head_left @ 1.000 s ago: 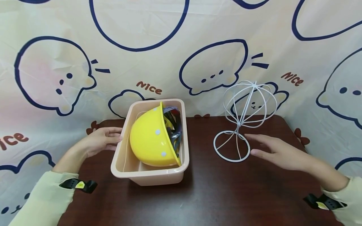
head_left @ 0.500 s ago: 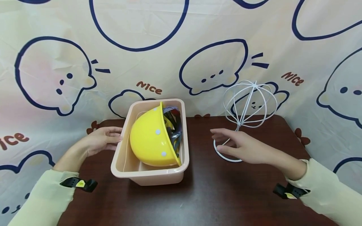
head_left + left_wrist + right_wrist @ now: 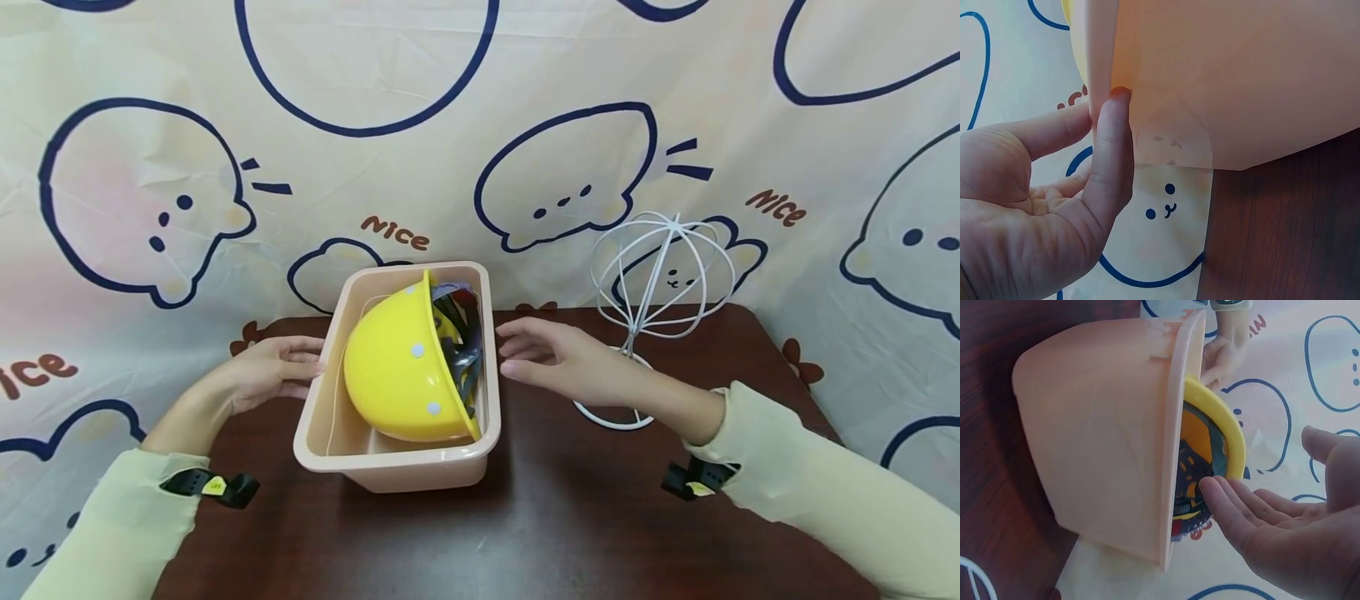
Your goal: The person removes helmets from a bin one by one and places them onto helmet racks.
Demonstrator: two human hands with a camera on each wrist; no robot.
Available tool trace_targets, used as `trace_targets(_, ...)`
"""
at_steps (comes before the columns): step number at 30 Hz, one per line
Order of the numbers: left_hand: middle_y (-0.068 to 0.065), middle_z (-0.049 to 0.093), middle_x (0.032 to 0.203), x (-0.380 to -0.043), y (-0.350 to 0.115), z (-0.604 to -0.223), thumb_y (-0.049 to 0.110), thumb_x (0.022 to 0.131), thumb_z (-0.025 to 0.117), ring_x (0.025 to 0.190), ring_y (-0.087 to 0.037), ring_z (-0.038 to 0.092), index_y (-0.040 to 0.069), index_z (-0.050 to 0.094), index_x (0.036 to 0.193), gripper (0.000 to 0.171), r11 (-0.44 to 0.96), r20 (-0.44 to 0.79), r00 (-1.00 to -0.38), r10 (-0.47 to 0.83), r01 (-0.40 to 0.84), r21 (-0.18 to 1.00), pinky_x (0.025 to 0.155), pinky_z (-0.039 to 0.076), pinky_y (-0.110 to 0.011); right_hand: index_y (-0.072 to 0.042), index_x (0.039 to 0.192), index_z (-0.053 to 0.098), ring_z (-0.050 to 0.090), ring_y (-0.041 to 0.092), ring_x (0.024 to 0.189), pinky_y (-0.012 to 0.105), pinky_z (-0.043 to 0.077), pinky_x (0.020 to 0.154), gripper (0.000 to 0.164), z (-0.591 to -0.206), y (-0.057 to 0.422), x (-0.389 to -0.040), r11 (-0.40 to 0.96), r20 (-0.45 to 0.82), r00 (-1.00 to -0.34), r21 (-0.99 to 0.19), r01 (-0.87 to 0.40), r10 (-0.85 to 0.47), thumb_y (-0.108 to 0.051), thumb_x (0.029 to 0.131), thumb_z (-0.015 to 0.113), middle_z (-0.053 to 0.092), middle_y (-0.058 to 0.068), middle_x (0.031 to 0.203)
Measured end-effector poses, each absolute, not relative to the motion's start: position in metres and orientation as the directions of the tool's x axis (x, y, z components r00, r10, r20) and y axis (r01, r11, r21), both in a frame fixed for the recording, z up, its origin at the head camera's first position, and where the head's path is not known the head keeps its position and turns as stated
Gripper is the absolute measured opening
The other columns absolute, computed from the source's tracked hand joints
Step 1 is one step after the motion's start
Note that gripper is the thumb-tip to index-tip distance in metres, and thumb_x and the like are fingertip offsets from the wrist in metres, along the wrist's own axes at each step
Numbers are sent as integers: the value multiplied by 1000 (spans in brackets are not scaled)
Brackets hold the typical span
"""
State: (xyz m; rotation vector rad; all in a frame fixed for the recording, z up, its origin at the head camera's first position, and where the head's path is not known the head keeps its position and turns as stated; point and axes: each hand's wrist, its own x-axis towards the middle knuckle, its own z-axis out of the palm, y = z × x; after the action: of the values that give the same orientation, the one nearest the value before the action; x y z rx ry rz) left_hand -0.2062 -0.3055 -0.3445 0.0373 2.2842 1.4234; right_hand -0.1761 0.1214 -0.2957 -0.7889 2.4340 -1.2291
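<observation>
A pale pink plastic bin point(image 3: 416, 477) stands on the table. Inside it a yellow helmet point(image 3: 390, 367) with pale dots lies on its side, its strapped inner side facing right. My left hand point(image 3: 273, 375) pinches the bin's left rim between thumb and fingers; the left wrist view shows one finger against the outer wall point(image 3: 1210, 75). At the right rim is my right hand point(image 3: 558, 362), fingers extended and thumb apart, holding nothing. In the right wrist view its fingertips overlap the helmet's dark inner straps point(image 3: 1194, 465).
A white wire hat stand point(image 3: 633, 329) with a ring base stands to the right of the bin, its base partly behind my right forearm. Behind the dark brown table point(image 3: 570, 517) hangs a printed cloth point(image 3: 570, 67).
My right hand has moved left from beside the wire stand, across its base, to the bin's right rim. The left hand, bin and helmet have stayed in place.
</observation>
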Motion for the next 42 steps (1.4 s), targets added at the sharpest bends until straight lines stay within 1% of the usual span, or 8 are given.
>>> trace_targets(5, -29, 56, 140, -207, -306, -344, 17, 102, 64, 105, -23, 71, -9, 26, 155, 71, 461, -359, -899, 252, -215, 861, 90, 59, -40, -12, 144, 53, 64, 22, 119, 38, 56, 98, 51, -294, 101, -186, 491, -66, -813, -825, -281, -578, -31, 99, 68, 65, 6, 128)
trace_targets(10, -28, 57, 138, -207, -306, -344, 17, 102, 64, 103, -22, 72, -9, 26, 155, 70, 457, -362, -897, 255, -218, 862, 90, 59, -40, -8, 142, 54, 66, 22, 116, 36, 59, 93, 50, -293, 83, -196, 485, -101, -799, -836, -255, -594, -31, 100, 67, 66, 8, 127)
trace_targets(17, -28, 57, 139, -207, -305, -344, 16, 102, 64, 104, -22, 72, -9, 26, 155, 71, 450, -364, -897, 252, -224, 864, 90, 59, -40, -6, 144, 52, 70, 19, 102, 36, 61, 86, 55, -292, 59, -205, 493, -174, -803, -854, -164, -570, -29, 98, 71, 67, 9, 121)
trace_targets(26, -26, 60, 136, -207, -307, -345, 17, 102, 63, 104, -22, 71, -9, 25, 155, 71, 454, -374, -893, 252, -232, 860, 90, 59, -41, -6, 147, 47, 71, 17, 97, 34, 62, 82, 60, -299, 31, -206, 490, -254, -774, -868, -83, -581, -30, 97, 72, 68, 9, 121)
trace_targets(31, -26, 60, 136, -207, -306, -345, 17, 102, 63, 105, -23, 71, -9, 25, 155, 70, 448, -370, -894, 253, -231, 863, 90, 59, -40, -8, 147, 45, 71, 16, 93, 34, 63, 79, 64, -301, 23, -203, 523, -255, -803, -848, -81, -538, -27, 94, 76, 67, 8, 116)
trace_targets(35, -26, 60, 136, -206, -306, -345, 17, 103, 63, 104, -21, 71, -9, 25, 155, 70, 441, -366, -893, 263, -226, 868, 90, 59, -40, -6, 144, 44, 70, 14, 90, 32, 63, 78, 63, -306, 18, -202, 557, -208, -831, -819, -140, -515, -18, 92, 78, 66, 9, 113)
trace_targets(38, -27, 58, 138, -206, -306, -346, 18, 103, 63, 104, -21, 72, -9, 25, 155, 71, 438, -365, -892, 266, -226, 870, 90, 59, -40, -4, 143, 45, 69, 13, 87, 29, 62, 77, 59, -309, 16, -200, 569, -157, -848, -800, -191, -505, -12, 93, 75, 66, 9, 110)
trace_targets(42, -27, 57, 140, -206, -307, -347, 20, 102, 64, 104, -20, 72, -9, 24, 156, 73, 432, -367, -891, 267, -229, 872, 91, 59, -40, -2, 143, 47, 69, 12, 83, 27, 62, 75, 53, -310, 14, -198, 562, -119, -862, -799, -211, -493, -8, 96, 70, 66, 8, 108)
